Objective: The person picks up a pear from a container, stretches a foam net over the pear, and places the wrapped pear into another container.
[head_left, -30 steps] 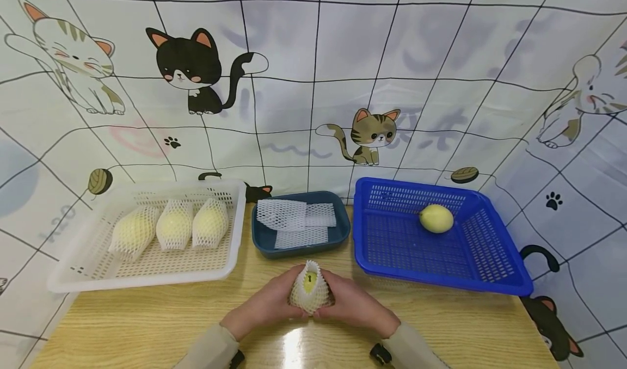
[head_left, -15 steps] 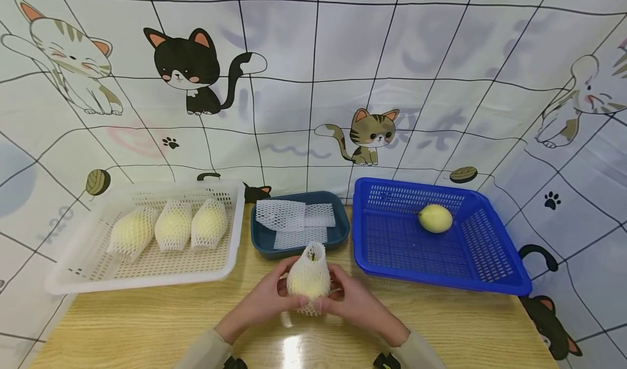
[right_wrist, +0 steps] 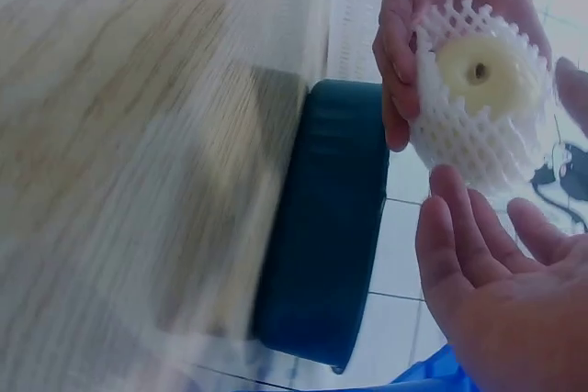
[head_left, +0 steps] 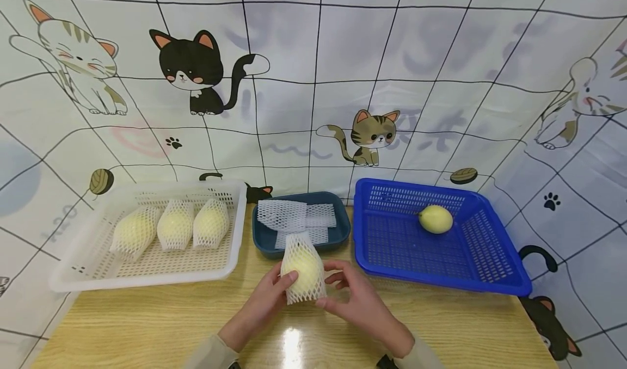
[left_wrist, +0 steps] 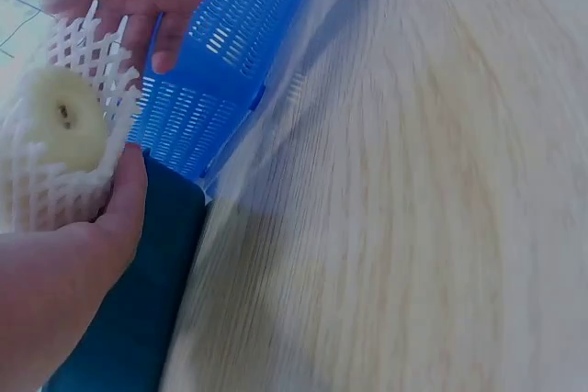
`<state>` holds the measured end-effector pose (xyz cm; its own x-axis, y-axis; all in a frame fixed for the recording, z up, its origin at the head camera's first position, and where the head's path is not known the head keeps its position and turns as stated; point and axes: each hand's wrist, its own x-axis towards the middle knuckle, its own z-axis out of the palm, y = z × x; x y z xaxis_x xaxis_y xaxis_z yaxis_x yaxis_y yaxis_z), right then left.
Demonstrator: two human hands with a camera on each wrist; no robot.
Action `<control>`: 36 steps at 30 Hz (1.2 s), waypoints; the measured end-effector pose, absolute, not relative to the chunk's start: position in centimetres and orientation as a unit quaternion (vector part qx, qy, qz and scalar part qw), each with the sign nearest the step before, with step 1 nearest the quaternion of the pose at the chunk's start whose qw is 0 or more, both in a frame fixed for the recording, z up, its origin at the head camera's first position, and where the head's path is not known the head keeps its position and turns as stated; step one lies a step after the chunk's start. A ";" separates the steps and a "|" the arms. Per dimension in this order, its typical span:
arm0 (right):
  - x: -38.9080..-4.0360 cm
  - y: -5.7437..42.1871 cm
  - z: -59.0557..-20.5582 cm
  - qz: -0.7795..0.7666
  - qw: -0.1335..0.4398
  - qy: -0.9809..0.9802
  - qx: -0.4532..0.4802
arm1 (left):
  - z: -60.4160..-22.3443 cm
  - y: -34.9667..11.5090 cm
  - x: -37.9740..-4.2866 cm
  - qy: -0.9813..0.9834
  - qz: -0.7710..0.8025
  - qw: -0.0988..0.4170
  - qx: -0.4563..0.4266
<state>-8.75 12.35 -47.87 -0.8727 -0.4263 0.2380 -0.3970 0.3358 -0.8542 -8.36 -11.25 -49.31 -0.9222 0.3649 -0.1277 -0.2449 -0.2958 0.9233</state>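
My left hand (head_left: 264, 298) holds a yellow pear (head_left: 303, 268) in a white foam net, thumb on its near face. The net's narrow top points at the dark tray, its wider open end toward me. In the left wrist view the pear's bare bottom (left_wrist: 69, 121) shows through that open end. The right hand (head_left: 362, 301) is just right of the pear, fingers spread and loosely bent, gripping nothing. From the right wrist view, its fingertips (right_wrist: 446, 181) are right below the netted pear, while the other hand's fingers lie along the far side.
A white basket (head_left: 147, 283) at left holds 3 netted pears (head_left: 174, 225). The dark teal tray (head_left: 259, 244) in the middle bears flat foam nets (head_left: 281, 215). At right, a blue basket (head_left: 392, 244) contains one bare pear (head_left: 436, 219). Cat-print cloth hangs behind the wooden table (head_left: 147, 325).
Both hands held the pear earlier; now the right has let go and moved slightly right. The pear has tipped, its stem end swinging away from me toward the tray.
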 end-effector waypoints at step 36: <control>-8.5 11.5 -47.8 -0.446 -0.145 0.793 -0.390 | -48.5 -9.4 -8.7 0.604 0.788 0.116 0.020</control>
<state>-8.55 11.52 -47.84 -0.6539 -0.4881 0.5781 -0.7475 0.2986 -0.5934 -8.70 -9.39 -48.48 -0.9723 0.2070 -0.1086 -0.1587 -0.2436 0.9568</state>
